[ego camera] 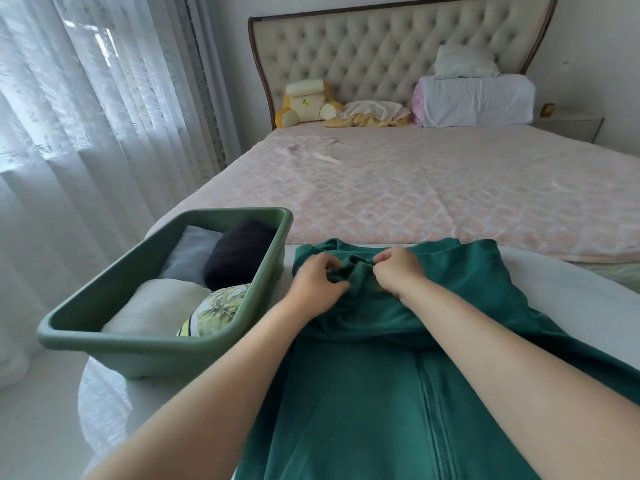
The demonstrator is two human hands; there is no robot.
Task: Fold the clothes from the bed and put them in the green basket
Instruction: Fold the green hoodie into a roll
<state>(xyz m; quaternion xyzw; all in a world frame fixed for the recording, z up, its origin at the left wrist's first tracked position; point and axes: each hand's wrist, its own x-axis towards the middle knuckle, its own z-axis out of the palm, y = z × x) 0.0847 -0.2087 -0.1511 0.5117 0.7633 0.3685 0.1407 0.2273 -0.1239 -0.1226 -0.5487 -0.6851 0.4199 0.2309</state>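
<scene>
In the head view I am watching both hands working the far end of one teal zip garment (363, 393), which is lying on the white surface (571, 292) under the forearms. The left hand (317, 284) is pinching bunched fabric, and the right hand (398, 271), just beside it, is gripping the same bunch (probably the hood). I am judging the fold as barely begun; next, that bunch needs flattening inward. Left of the left hand, one green basket (166, 344) is holding four folded items: grey piece (194, 251), dark piece (239, 251), cream piece (156, 306), leaf-print piece (214, 310).
</scene>
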